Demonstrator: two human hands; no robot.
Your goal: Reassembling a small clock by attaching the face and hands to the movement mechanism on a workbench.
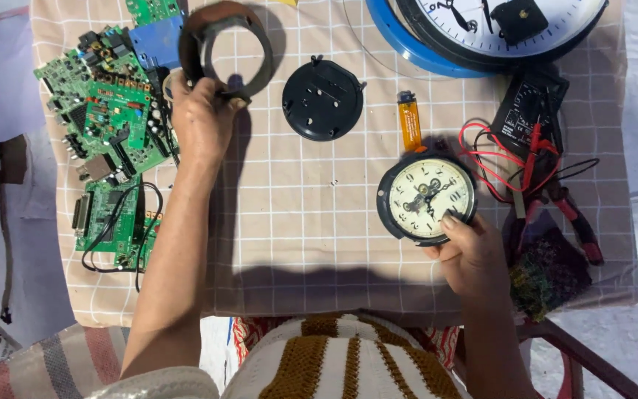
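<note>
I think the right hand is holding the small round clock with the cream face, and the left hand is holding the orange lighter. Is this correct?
Not quite. The head view shows the left hand holding a dark ring, not the orange lighter, which lies untouched on the table. The right hand does hold the small clock.

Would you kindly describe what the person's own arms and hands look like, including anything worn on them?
Both forearms are bare from elbow to fingers. The left hand and right hand show no gloves, watch or rings that I can make out. At the lower edge appears a knitted garment with cream and mustard-brown stripes; nearer the left elbow lies striped grey-pink cloth.
</note>
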